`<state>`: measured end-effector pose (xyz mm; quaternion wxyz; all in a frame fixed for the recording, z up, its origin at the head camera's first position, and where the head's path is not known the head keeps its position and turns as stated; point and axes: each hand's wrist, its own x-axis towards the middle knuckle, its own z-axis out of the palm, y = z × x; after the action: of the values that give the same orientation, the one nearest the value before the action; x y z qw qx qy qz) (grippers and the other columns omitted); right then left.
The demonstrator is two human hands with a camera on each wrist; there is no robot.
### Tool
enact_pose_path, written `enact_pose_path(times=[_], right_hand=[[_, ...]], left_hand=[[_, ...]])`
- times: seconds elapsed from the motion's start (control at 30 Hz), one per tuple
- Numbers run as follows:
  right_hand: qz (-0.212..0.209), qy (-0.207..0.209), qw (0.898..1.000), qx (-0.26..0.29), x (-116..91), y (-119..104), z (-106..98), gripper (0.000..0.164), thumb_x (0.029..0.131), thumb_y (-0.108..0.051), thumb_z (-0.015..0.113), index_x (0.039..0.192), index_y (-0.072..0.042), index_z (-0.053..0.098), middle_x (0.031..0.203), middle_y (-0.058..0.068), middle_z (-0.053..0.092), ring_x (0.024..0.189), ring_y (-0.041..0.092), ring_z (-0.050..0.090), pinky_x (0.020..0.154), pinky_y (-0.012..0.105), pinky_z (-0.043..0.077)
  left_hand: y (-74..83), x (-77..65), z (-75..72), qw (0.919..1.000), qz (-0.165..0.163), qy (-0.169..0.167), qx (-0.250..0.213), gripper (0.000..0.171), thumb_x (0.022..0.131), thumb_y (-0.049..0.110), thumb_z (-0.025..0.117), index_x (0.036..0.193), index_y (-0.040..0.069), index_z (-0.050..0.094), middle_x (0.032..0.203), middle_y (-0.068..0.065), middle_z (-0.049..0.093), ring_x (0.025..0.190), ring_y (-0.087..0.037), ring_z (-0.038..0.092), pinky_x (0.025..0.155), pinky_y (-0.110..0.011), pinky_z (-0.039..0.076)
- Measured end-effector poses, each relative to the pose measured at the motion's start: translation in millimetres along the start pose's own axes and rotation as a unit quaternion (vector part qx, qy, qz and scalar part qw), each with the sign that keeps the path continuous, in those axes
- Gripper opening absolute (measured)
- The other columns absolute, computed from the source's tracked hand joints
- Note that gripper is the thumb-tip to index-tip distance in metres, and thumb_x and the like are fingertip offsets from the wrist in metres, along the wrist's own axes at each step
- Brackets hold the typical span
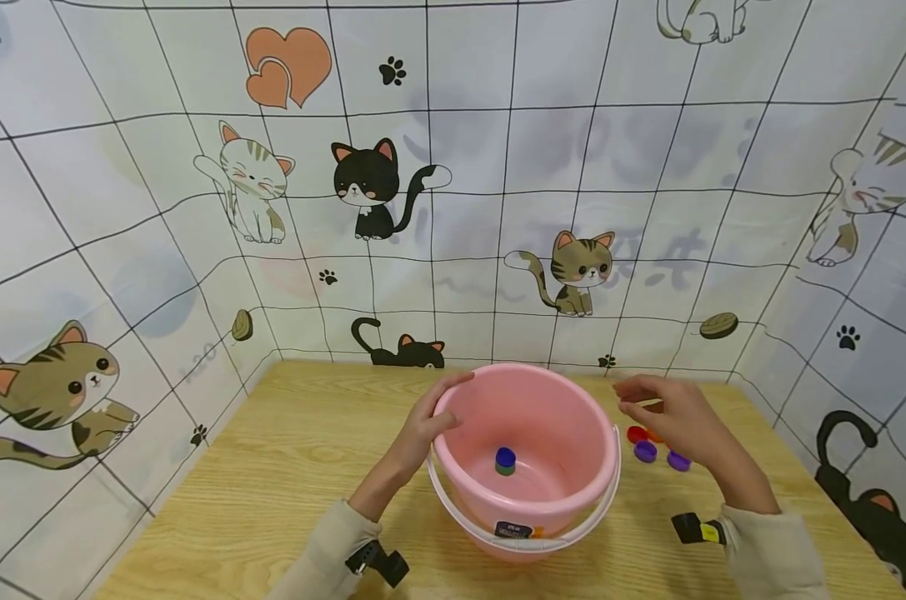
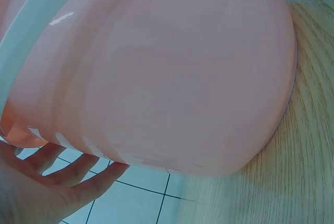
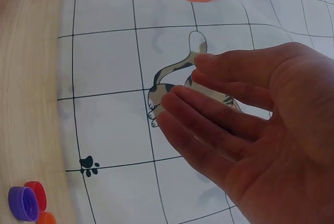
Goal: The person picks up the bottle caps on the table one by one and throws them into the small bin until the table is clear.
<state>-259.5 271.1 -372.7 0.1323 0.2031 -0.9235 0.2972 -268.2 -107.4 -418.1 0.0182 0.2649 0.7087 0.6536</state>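
Note:
A pink plastic bucket (image 1: 538,417) stands on the wooden table, its white handle (image 1: 528,546) hanging down at the front. My left hand (image 1: 425,423) grips the left side of the rim, thumb inside; in the left wrist view its fingers (image 2: 78,172) lie along the outer wall. Down on the bucket's floor sit a blue bottle cap (image 1: 505,456) and a green one (image 1: 505,470) beneath it. Right of the bucket, my right hand (image 1: 673,412) hovers with loosely bent fingers, holding nothing. Below it on the table lie two purple caps (image 1: 645,452), a red cap (image 1: 636,434) and a partly hidden orange cap (image 1: 653,436).
Cloth printed with cats and grid lines (image 1: 468,250) rises behind the table (image 1: 325,442) and along both sides. A dark strap device (image 1: 377,562) is worn on the left sleeve, and another (image 1: 696,529) on the right.

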Motion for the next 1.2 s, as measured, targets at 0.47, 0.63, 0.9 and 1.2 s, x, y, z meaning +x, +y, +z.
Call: enact_pose_path(times=[0.47,0.63,0.9,1.2], right_hand=[[0.017,0.009,1.000,0.015,-12.7,20.1,10.6,0.024,0.096,-0.010,0.070,0.119,-0.001,0.072,0.115,0.017,0.075,0.103,0.037,0.072,0.077,0.035,0.063],[0.015,0.013,1.000,0.010,-14.0,23.9,12.9,0.024,0.095,-0.010,0.071,0.118,-0.002,0.073,0.113,0.015,0.076,0.101,0.035,0.072,0.077,0.036,0.063],[0.019,0.011,1.000,0.005,-15.2,30.8,16.6,0.023,0.094,-0.008,0.072,0.116,-0.003,0.073,0.112,0.015,0.076,0.100,0.035,0.073,0.076,0.037,0.063],[0.031,-0.001,1.000,0.001,-15.3,43.3,21.2,0.024,0.095,-0.010,0.071,0.118,-0.001,0.072,0.113,0.018,0.076,0.098,0.035,0.074,0.077,0.039,0.063]], left_hand=[[-0.7,1.2,0.5,1.0000,0.001,-0.008,-0.003,0.063,0.092,0.016,0.050,0.155,0.017,0.045,0.155,-0.019,0.046,0.130,-0.042,0.055,0.098,-0.057,0.055],[0.7,-0.2,1.0,1.0000,-0.003,-0.005,-0.004,0.064,0.091,0.017,0.052,0.155,0.019,0.045,0.156,-0.017,0.046,0.130,-0.042,0.055,0.098,-0.058,0.054],[-1.1,0.5,0.7,0.9999,-0.008,-0.006,-0.005,0.064,0.091,0.016,0.052,0.155,0.020,0.045,0.156,-0.015,0.046,0.129,-0.041,0.056,0.098,-0.058,0.055],[-1.5,0.0,-0.3,1.0000,-0.006,0.000,-0.006,0.065,0.090,0.017,0.053,0.155,0.020,0.045,0.156,-0.015,0.046,0.129,-0.041,0.055,0.098,-0.060,0.054]])
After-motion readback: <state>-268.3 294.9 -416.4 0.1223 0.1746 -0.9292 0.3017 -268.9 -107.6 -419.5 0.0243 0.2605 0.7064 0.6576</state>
